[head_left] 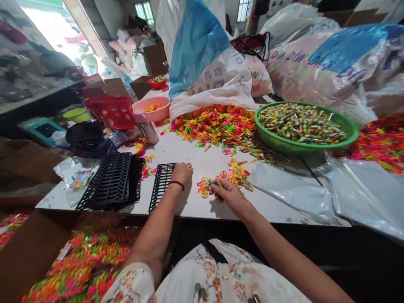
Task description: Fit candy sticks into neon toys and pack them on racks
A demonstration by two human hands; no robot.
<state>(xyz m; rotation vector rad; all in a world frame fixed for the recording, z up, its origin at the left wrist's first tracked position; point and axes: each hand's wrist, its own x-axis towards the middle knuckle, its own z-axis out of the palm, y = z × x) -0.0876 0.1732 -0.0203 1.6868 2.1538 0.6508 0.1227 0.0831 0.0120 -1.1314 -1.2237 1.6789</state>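
Note:
My left hand [181, 171] rests with its fingers curled on the far end of a black slotted tray [160, 185] lying on the white table [189, 202]; a small red ring lies at its fingertips. My right hand [227, 194] is closed in a pinch on small coloured plastic pieces at the edge of a little heap [236, 174]. A big pile of neon plastic rings [214, 122] spills from a white and blue sack [202, 59] behind.
A stack of black slotted trays [110, 181] lies to the left. A green basket [318, 145] of small wrapped items stands at right, clear plastic bags [315, 185] in front of it. A pink bowl [153, 107], red pouch [112, 111] and metal can [148, 128] stand behind.

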